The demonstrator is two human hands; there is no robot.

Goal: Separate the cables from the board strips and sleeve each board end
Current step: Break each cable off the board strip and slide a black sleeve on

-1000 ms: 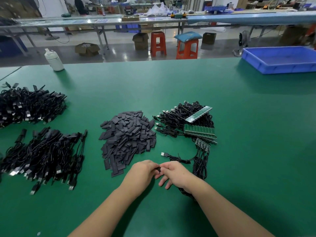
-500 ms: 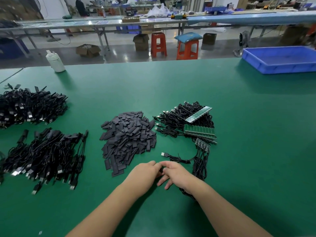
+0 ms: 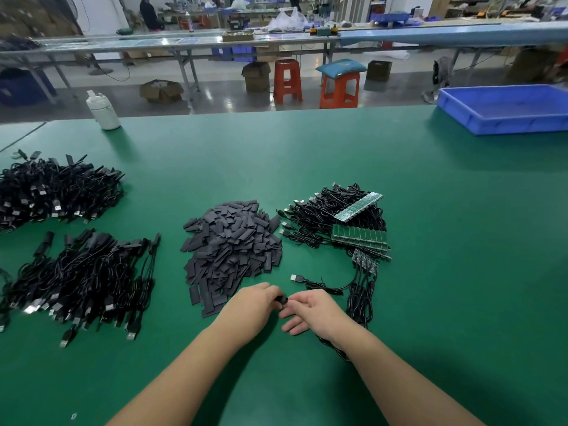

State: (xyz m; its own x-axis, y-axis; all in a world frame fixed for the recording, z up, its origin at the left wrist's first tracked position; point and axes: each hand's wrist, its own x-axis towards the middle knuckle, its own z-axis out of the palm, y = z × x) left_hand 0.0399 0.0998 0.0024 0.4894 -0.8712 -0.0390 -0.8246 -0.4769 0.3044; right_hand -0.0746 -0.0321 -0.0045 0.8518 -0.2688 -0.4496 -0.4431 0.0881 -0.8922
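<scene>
your left hand [image 3: 250, 305] and your right hand [image 3: 310, 312] meet low in the middle of the green table mat [image 3: 430, 241], knuckles up. between them sits a small black piece [image 3: 282, 299]; your left fingers are curled round one end of it and your right thumb and forefinger pinch the other, while the rest of your right fingers hang loose toward the mat. whether that piece is a sleeve or a board end you cannot tell from here.

a thin black cable with a silver usb plug [image 3: 296, 278] runs from just beyond your right hand out to the left, and its loops lie on the mat beside your right wrist. further back on the right, the pile of black cables still joined to green board strips [image 3: 358, 236] rests on the mat, one pale strip [image 3: 358, 206] tilted on top.

just beyond your left hand lies the heap of flat dark grey sleeves [image 3: 233, 247]. well to the left are two heaps of black usb cables, one nearer [image 3: 80, 275], one further [image 3: 55, 192]. a white plastic bottle [image 3: 103, 110] stands at the far left edge, a blue plastic tray [image 3: 504, 109] at the far right.
</scene>
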